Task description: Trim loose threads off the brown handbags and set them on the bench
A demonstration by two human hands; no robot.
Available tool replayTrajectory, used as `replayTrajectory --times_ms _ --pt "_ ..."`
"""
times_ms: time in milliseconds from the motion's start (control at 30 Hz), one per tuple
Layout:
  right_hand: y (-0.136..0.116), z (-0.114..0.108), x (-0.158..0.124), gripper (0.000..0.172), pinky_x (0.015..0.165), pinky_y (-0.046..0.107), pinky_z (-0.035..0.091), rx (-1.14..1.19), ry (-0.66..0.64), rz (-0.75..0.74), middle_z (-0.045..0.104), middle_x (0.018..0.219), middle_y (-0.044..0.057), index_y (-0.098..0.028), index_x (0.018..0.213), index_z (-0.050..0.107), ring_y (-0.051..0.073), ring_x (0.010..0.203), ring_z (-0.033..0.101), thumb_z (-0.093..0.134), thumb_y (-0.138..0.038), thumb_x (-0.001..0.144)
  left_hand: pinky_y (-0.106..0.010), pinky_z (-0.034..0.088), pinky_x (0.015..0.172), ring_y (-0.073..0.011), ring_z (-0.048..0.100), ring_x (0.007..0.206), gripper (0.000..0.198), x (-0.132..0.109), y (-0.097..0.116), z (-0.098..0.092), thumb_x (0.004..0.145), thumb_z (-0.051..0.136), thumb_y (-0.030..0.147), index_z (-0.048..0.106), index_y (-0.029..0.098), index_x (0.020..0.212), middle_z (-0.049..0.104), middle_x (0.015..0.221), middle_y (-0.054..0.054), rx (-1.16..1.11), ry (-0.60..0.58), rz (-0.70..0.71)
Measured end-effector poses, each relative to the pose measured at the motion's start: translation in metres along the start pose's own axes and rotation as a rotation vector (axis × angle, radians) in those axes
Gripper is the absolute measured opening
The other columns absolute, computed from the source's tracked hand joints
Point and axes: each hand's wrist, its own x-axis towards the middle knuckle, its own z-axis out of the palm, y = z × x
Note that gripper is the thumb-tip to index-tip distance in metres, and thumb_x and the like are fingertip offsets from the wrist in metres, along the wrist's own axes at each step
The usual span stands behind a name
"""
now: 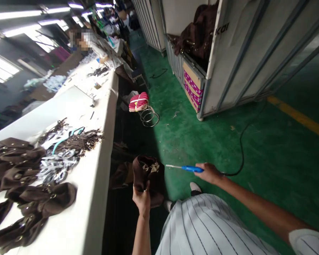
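Below the table edge, my left hand [142,200] grips a dark brown bag [156,182] by its near side. The bag's mouth faces up, with a light tan piece showing inside. My right hand [207,173] is closed around the blue handle of a soldering iron [191,169], a thin tool with a pale metal tip. That tip points left at the bag and stays a short gap away from it. From behind the right hand a black cord [241,152] runs across the floor.
On the white table [95,184] at left lie several brown bags [50,198], dark straps [82,141] and grey pieces [58,164]. A stool [150,117] carries a red striped bundle [138,101]. A wheeled cart [204,85] holding brown bags stands right; another person is farther back.
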Motion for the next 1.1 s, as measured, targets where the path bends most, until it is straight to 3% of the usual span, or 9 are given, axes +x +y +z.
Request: replayTrajectory --times_ms 67,167,300,400,667,833,967,1033,1100 --pt "0.015 -0.009 0.009 0.015 0.062 0.027 0.034 -0.034 0.053 0.119 0.068 0.073 0.004 -0.021 0.078 0.065 0.020 0.072 0.064 0.059 -0.033 0.083 -0.033 0.054 0.074 -0.0262 0.067 0.088 0.057 0.000 -0.007 -0.009 0.068 0.073 0.050 0.060 0.017 0.113 0.070 0.092 -0.008 0.012 -0.078 0.100" --pt "0.024 -0.025 0.017 0.016 0.060 0.028 0.033 -0.061 0.052 0.147 0.066 0.070 0.003 -0.021 0.074 0.064 0.020 0.068 0.062 0.060 -0.034 0.082 -0.035 0.053 0.082 -0.0253 0.065 0.095 0.038 -0.002 -0.008 -0.018 0.081 0.062 0.036 0.060 0.017 0.114 0.069 0.100 -0.010 0.121 -0.312 0.471" --pt "0.003 -0.041 0.014 0.015 0.059 0.026 0.032 -0.045 -0.078 -0.053 0.065 0.067 0.000 -0.022 0.070 0.063 0.017 0.067 0.061 0.065 -0.034 0.078 -0.041 0.040 0.101 -0.0222 0.058 0.099 0.032 -0.014 0.005 -0.014 0.087 0.049 0.016 0.064 0.024 0.114 0.066 0.100 -0.007 0.349 -0.713 0.951" --pt "-0.017 -0.047 0.013 0.016 0.059 0.025 0.032 -0.092 -0.159 -0.142 0.066 0.069 0.001 -0.022 0.070 0.064 0.018 0.069 0.063 0.064 -0.036 0.077 -0.041 0.037 0.097 -0.0204 0.055 0.090 0.030 -0.025 0.012 -0.005 0.095 0.040 0.022 0.061 0.024 0.117 0.062 0.089 -0.006 0.575 -0.903 1.218" --pt "-0.056 -0.035 0.020 0.015 0.060 0.027 0.035 -0.177 -0.205 -0.328 0.069 0.072 0.002 -0.023 0.072 0.063 0.021 0.073 0.066 0.059 -0.036 0.078 -0.039 0.033 0.089 -0.0197 0.051 0.085 0.031 -0.035 0.012 0.012 0.099 0.030 0.026 0.060 0.019 0.103 0.059 0.084 -0.006 0.586 -0.970 1.272" --pt "-0.065 -0.032 0.026 0.013 0.061 0.027 0.035 -0.213 -0.218 -0.384 0.069 0.073 0.003 -0.022 0.072 0.063 0.022 0.074 0.066 0.059 -0.034 0.076 -0.037 0.035 0.088 -0.0193 0.052 0.084 0.034 -0.038 0.018 0.026 0.099 0.028 0.025 0.062 0.019 0.096 0.059 0.082 -0.005 0.519 -1.015 1.268" --pt "-0.047 -0.041 0.036 0.014 0.061 0.027 0.035 -0.228 -0.186 -0.343 0.069 0.074 0.002 -0.022 0.073 0.063 0.021 0.074 0.066 0.059 -0.035 0.078 -0.038 0.039 0.087 -0.0208 0.056 0.084 0.027 -0.036 0.013 0.031 0.096 0.039 0.024 0.065 0.021 0.101 0.062 0.083 -0.006 0.417 -0.978 1.171" --pt "-0.025 -0.047 0.043 0.015 0.062 0.026 0.035 -0.192 -0.166 -0.300 0.067 0.072 0.001 -0.023 0.073 0.062 0.020 0.072 0.065 0.060 -0.037 0.078 -0.039 0.040 0.090 -0.0222 0.058 0.090 0.024 -0.034 0.004 0.027 0.089 0.053 0.020 0.065 0.024 0.109 0.065 0.089 -0.007 0.327 -0.904 1.054" --pt "0.003 -0.051 0.049 0.017 0.062 0.026 0.034 -0.172 -0.105 -0.159 0.067 0.073 0.001 -0.023 0.075 0.063 0.019 0.072 0.064 0.058 -0.039 0.080 -0.040 0.042 0.095 -0.0241 0.059 0.099 0.038 -0.033 -0.008 0.019 0.078 0.063 0.015 0.064 0.026 0.115 0.067 0.100 -0.007 0.218 -0.772 0.894"
